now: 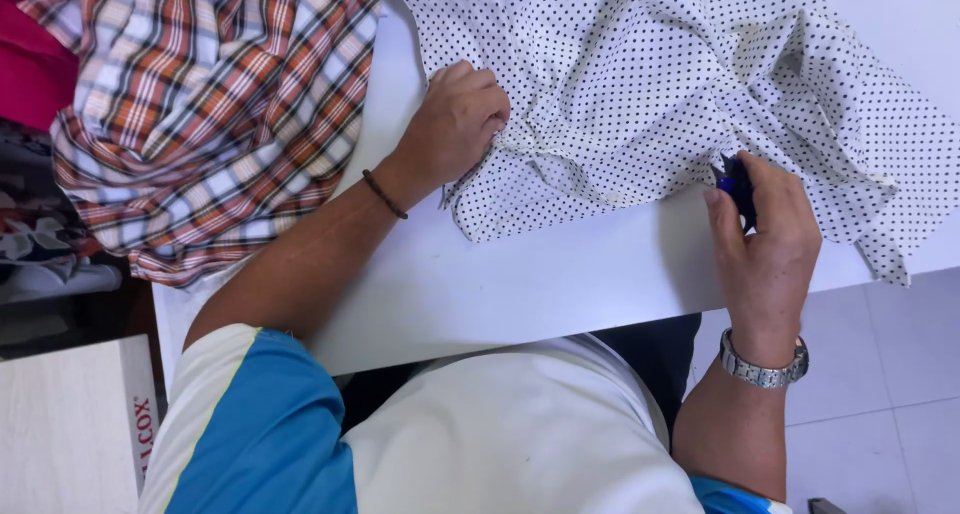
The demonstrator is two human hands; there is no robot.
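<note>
Dotted white cloth [640, 84] lies rumpled on the bench [560, 274], soft and light; pinch it at a seam. Your left hand [455, 124] presses down curled on its folds, while your right hand [765, 239] closes around a small blue tool [737, 186].

A white table [560, 274] carries everything, its bare top showing as a broad strip toward six o'clock, where the near edge runs. A white garment with small black dots [650, 84] lies crumpled across the top from twelve to three o'clock (one corner hangs over the edge at about four). At ten o'clock lies a plaid shirt in orange, brown and white [210, 104], just beside the dotted cloth, draping off the table's side at nine.
</note>
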